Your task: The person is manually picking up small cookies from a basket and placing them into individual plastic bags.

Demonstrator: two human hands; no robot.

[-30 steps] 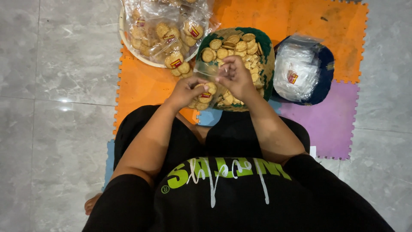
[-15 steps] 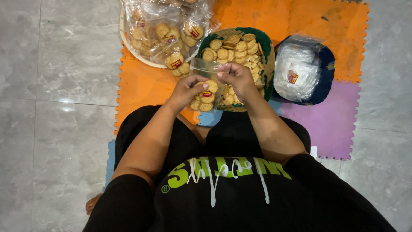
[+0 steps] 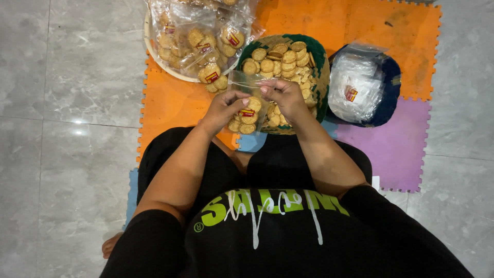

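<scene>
Both grips were clamped on a clear bag of round biscuits (image 3: 247, 110): left hand (image 3: 224, 109) and right hand (image 3: 284, 97) pinched its open top, just above the green basket of loose biscuits (image 3: 320, 62). Beyond lay a tray of filled bags (image 3: 149, 38), on the orange mat (image 3: 170, 103).

The round tray (image 3: 154, 56) of filled cookie bags (image 3: 198, 38) runs off the top edge, so its far rim and the bags there are cut off. The left hand (image 3: 224, 108) and right hand (image 3: 283, 95) cover the near side of the woven basket (image 3: 321, 77) and most of the clear bag (image 3: 247, 105) between them; how many cookies are in it cannot be counted, and the small red label (image 3: 247, 113) is too small to make out. The blue bowl (image 3: 388, 98) is mostly hidden under what seems to be a bundle of empty plastic bags (image 3: 355, 87).
</scene>
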